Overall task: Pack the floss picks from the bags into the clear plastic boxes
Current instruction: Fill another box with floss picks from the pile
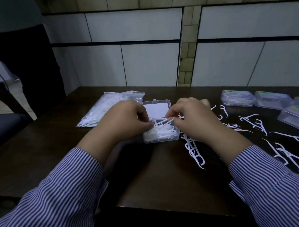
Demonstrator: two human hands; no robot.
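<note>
At the far left of the counter (44, 152) a bag (109, 106) is lying flat, with white picks showing through its clear plastic. It is lying just beside the open box (160, 128), probably so that more picks are near when the loose ones finish.

The left hand (126, 121) is hovering over the left part of the box, with its fingers curled down onto the white heap inside. It seems to be pinching or pressing some picks there, I think to keep the pile flat while more are going in; how exactly the fingers are closing I cannot tell.

The box is standing in the middle with its lid (156, 108) folded back, so both hands are reaching in freely. It is already holding many picks.

The right hand (195, 121) is pinching one pick (166, 121) between thumb and fingertips, holding it low over the box, so it can probably go in lying along the others.

To the right, loose picks (259, 124) are lying spread on the counter, within easy reach of that hand. At the far right, closed boxes (238, 98) are sitting together near the edge, seemingly full and put aside.
</note>
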